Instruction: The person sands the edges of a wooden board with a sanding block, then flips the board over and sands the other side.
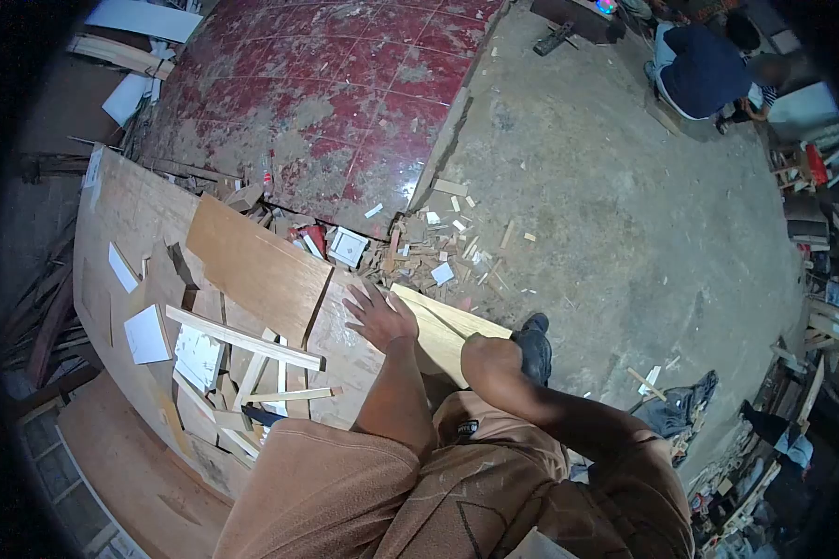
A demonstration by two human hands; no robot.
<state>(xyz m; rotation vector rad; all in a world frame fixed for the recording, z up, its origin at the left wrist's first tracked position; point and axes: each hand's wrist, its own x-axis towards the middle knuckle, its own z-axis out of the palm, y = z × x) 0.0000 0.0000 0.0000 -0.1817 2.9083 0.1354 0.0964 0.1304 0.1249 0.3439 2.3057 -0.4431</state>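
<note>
A pale yellow wooden board (446,352) lies below my hands, crossing in front of my body. My left hand (382,319) is open, fingers spread, pressed down at the board's left side and over the brown bench surface. My right hand (492,361) is closed in a fist above the board's right part. A thin dark strip runs from that fist along the board toward the upper left; what the fist grips is hidden. Beside the fist a black shoe (534,350) touches or nears the board's right end.
A large plywood bench (140,200) to the left carries a brown panel (252,265), a wooden strip (252,339) and white-faced offcuts (147,335). Wood scraps (447,247) litter the concrete floor beside red tiles (345,74). A person (708,70) crouches at the upper right. Dark cloth (685,405) lies right.
</note>
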